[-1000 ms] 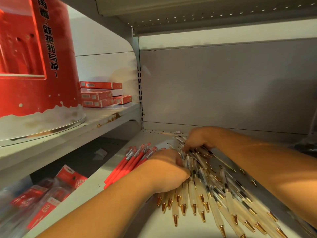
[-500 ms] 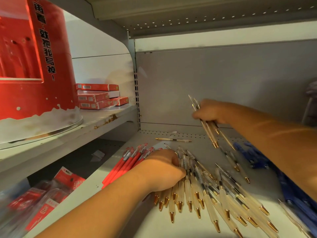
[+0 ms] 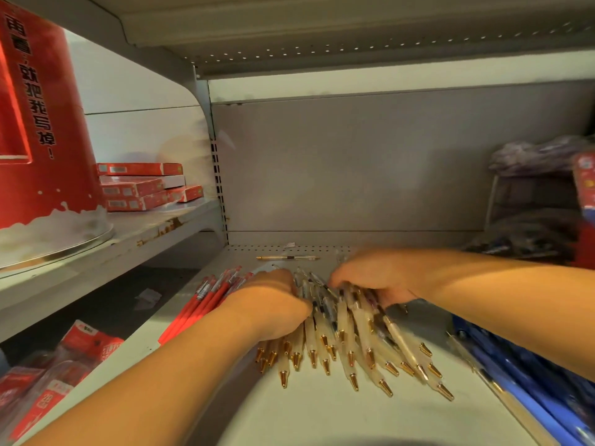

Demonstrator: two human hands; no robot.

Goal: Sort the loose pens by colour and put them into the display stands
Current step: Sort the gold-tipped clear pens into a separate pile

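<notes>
Head view: my left hand (image 3: 273, 304) curls over the cream pens (image 3: 351, 342) heaped on the shelf (image 3: 322, 413). My right hand (image 3: 370, 278) lies on them at one o'clock, its grip too blurred to tell. Red pens (image 3: 206, 300) lie at nine o'clock, blue pens (image 3: 521, 381) at four, and a lone pen (image 3: 289, 258) at twelve.

I see grey metal shelf (image 3: 322, 413) w/ grey back panel (image 3: 354, 162), slotted upright (image 3: 220, 188) at left; adj. side shelf (image 3: 180, 218) shows rust. Lighting dim, warm.
</notes>
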